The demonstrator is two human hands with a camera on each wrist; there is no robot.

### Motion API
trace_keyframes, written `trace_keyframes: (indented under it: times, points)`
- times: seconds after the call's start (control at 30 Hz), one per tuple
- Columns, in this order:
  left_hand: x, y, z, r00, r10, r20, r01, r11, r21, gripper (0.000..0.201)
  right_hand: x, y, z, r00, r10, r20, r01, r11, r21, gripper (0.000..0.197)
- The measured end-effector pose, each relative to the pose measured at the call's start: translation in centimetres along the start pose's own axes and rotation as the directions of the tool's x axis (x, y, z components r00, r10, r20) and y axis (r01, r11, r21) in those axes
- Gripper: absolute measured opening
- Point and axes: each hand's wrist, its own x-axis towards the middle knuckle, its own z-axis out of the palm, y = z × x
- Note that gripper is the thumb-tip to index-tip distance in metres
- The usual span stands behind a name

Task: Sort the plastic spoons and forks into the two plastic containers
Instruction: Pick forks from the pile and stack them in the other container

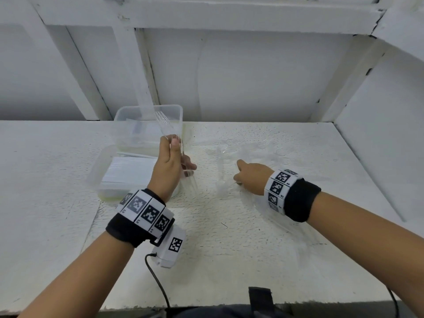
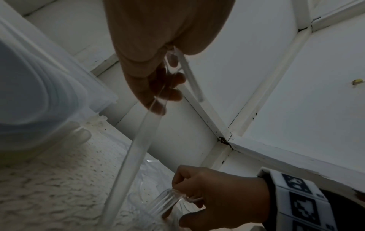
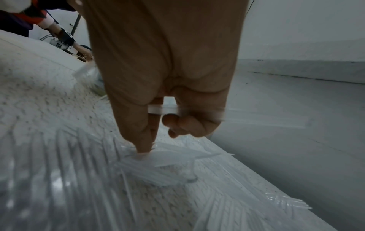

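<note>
Head view: the left hand (image 1: pixel 168 166) is raised over the tabletop (image 1: pixel 229 249), its grip closed round clear forks (image 1: pixel 165 125) whose tines point up in front of the far container (image 1: pixel 149 125). The near container (image 1: pixel 124 175), just beside that hand, holds a white stack; which kind of cutlery cannot be told. The right hand (image 1: pixel 251 176) rests on the loose pile (image 1: pixel 241 150) of clear cutlery spread right of the containers. In the right wrist view its forefinger (image 3: pixel 143 140) presses down into the pile (image 3: pixel 158 164) while the other fingers (image 3: pixel 183 123) curl round a clear piece (image 3: pixel 162 109). In the left wrist view clear handles (image 2: pixel 134 150) run from the left hand (image 2: pixel 158 62) down toward the right hand (image 2: pixel 217 195).
</note>
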Motion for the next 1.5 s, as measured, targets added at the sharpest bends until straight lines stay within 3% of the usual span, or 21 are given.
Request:
trace_keyframes:
  times: [0.1,0.27,0.43,0.53,0.6,0.7,0.8,0.83,0.87,1.0,1.07,1.13,1.2,1.3,1.37,1.5]
  points:
    - [0.2,-0.1,0.6,0.999,-0.034,-0.006,0.034,0.999,-0.034,0.015,0.1,0.1,0.2,1.000,0.003,0.026,-0.003,1.000,0.003,0.020]
    - [0.6,-0.4,1.2,0.998,-0.028,0.059,0.022,0.995,0.097,0.016,0.1,0.4,0.2,1.000,-0.016,0.024,0.015,0.999,0.042,0.014]
    - [0.5,-0.7,1.5,0.970,-0.102,0.219,0.102,0.995,0.010,0.024,-1.3,1.8,-0.4,0.978,-0.058,-0.202,0.135,0.911,0.389,0.024]
    - [0.4,-0.6,1.8,0.941,-0.147,0.306,0.168,0.985,-0.045,0.024,-2.3,2.7,-0.9,0.922,0.033,-0.386,0.208,0.798,0.565,0.017]
    - [0.5,-0.5,2.1,0.918,-0.199,0.342,0.248,0.963,-0.107,0.019,-2.6,3.3,-0.8,0.869,0.184,-0.459,0.232,0.668,0.707,0.009]
    - [0.8,-0.5,2.8,0.884,-0.281,0.373,0.339,0.936,-0.097,0.020,-2.5,3.9,-1.1,0.838,0.412,-0.357,0.252,0.288,0.924,0.017]
    - [1.6,-1.3,3.8,0.919,-0.272,0.286,0.263,0.962,0.067,0.034,-2.7,3.9,-2.5,0.887,0.425,-0.180,0.278,-0.181,0.943,0.020]
    - [2.0,-1.8,4.3,0.935,-0.258,0.243,0.234,0.964,0.127,0.035,-2.6,3.9,-3.0,0.903,0.405,-0.141,0.267,-0.273,0.924,0.020]
    - [2.6,-2.3,4.7,0.945,-0.256,0.204,0.220,0.958,0.186,0.034,-2.5,3.8,-3.3,0.913,0.391,-0.121,0.251,-0.302,0.920,0.020]
    - [4.5,-4.1,6.1,0.946,-0.285,0.152,0.172,0.843,0.509,0.015,-1.3,4.1,-3.6,0.919,0.385,-0.083,0.193,-0.258,0.947,0.021]
    - [5.3,-5.2,6.6,0.934,-0.323,0.153,0.140,0.725,0.674,0.027,-0.5,4.4,-3.4,0.922,0.385,-0.047,0.125,-0.178,0.976,0.017]
    - [5.9,-5.9,6.8,0.914,-0.386,0.129,0.135,0.587,0.798,0.035,0.3,4.6,-3.2,0.914,0.402,-0.050,0.046,0.020,0.999,0.013]
    - [6.3,-6.3,7.0,0.898,-0.426,0.108,0.138,0.508,0.850,0.031,1.4,4.8,-2.7,0.913,0.397,-0.096,-0.027,0.293,0.956,0.015]
    - [6.3,-6.2,7.1,0.879,-0.460,0.125,0.126,0.477,0.870,0.024,2.8,4.9,-2.4,0.931,0.328,-0.160,-0.111,0.673,0.732,0.021]
    - [6.1,-6.3,7.0,0.872,-0.471,0.131,0.134,0.488,0.862,0.023,3.7,5.0,-2.5,0.949,0.280,-0.143,-0.126,0.757,0.641,0.024]
    - [5.4,-5.9,6.1,0.848,-0.509,0.147,0.201,0.566,0.799,0.032,5.5,4.8,-2.7,0.979,0.195,-0.064,-0.128,0.825,0.551,0.032]
